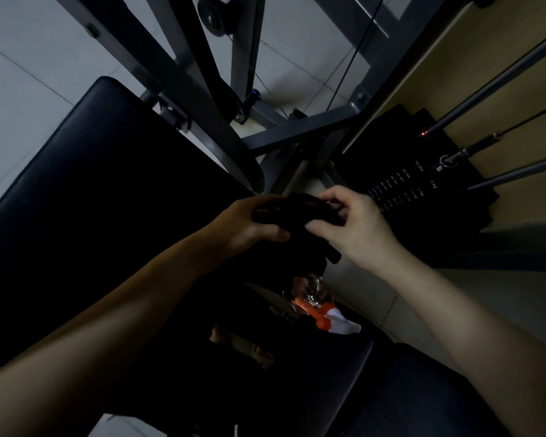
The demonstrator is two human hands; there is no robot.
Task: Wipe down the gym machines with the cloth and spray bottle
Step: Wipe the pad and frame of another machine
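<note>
A dark cloth (297, 216) hangs bunched between both hands at the frame's middle. My left hand (249, 223) grips its left side with curled fingers. My right hand (356, 228) pinches its right side between thumb and fingers. Below the cloth lies a clear spray bottle (312, 294) with an orange and white spray head (334, 320), resting on the machine's dark seat (297, 373). The black padded backrest (92, 200) of the gym machine fills the left side.
The grey steel frame (297, 134) with a pulley (213, 15) and cable rises ahead. A black weight stack (423, 184) with printed numbers and guide rods (498, 74) stands at the right. Pale tiled floor lies around.
</note>
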